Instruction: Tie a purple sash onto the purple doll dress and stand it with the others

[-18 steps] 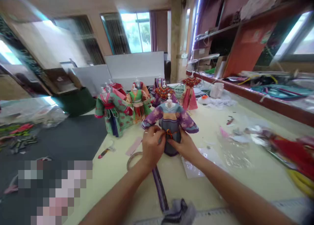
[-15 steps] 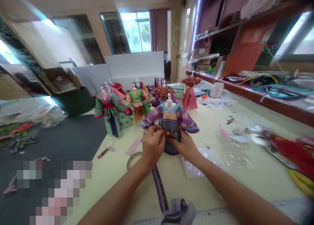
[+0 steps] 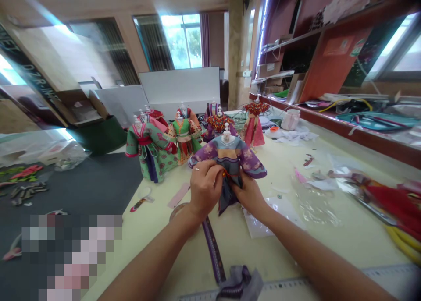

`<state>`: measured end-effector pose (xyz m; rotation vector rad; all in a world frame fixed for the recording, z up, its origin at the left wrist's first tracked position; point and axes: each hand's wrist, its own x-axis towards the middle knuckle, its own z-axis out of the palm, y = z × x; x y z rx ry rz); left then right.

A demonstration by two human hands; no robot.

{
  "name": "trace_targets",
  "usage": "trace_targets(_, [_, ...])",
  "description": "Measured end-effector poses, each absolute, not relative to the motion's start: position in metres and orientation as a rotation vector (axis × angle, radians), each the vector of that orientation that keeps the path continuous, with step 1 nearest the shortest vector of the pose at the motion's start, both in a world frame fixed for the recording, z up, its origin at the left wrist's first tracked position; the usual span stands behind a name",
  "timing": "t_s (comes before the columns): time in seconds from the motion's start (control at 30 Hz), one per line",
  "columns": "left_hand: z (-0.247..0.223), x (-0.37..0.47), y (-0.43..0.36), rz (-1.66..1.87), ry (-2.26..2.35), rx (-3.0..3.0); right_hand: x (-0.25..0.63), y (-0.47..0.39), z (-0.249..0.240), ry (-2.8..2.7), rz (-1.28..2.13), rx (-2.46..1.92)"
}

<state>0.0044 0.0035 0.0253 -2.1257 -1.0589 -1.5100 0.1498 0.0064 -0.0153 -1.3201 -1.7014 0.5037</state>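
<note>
A small dressed figure (image 3: 230,150) with purple patterned sleeves, a light blue top and a dark grey skirt stands on the pale table. My left hand (image 3: 205,187) is closed at the front of the skirt, pinching a thin orange-red cord (image 3: 225,174). On the skirt's right side, my right hand (image 3: 248,191) grips the grey cloth (image 3: 228,193), its fingertips partly hidden in the folds. Below my left hand a purple patterned ribbon (image 3: 213,250) trails down to a crumpled grey and purple piece (image 3: 240,285).
Several dressed figures (image 3: 149,150) stand behind. Clear plastic packets (image 3: 272,213) and red cloth (image 3: 394,204) lie to the right, a ruler (image 3: 286,285) along the near edge. A pink strip (image 3: 179,195) is at the left, and a white jar (image 3: 290,119) stands farther back.
The front of the grey skirt has been drawn together into a pointed fold. My left hand has shifted slightly up, and the orange-red piece now appears as a thin cord at its fingertips.
</note>
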Motion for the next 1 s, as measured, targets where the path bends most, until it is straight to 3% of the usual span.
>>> trace_targets(0.37, [0.028, 0.01, 0.0, -1.686, -1.15, -2.243, 0.152, -0.001, -0.008, -1.788, 0.318, -1.354])
trace_targets(0.83, [0.028, 0.005, -0.003, -1.725, -1.244, -2.289, 0.177, -0.006, -0.005, -1.791, -0.59, -1.011])
trace_targets(1.0, [0.028, 0.005, -0.002, -1.721, -1.209, -2.266, 0.175, -0.002, 0.0, -1.804, -0.725, -1.025])
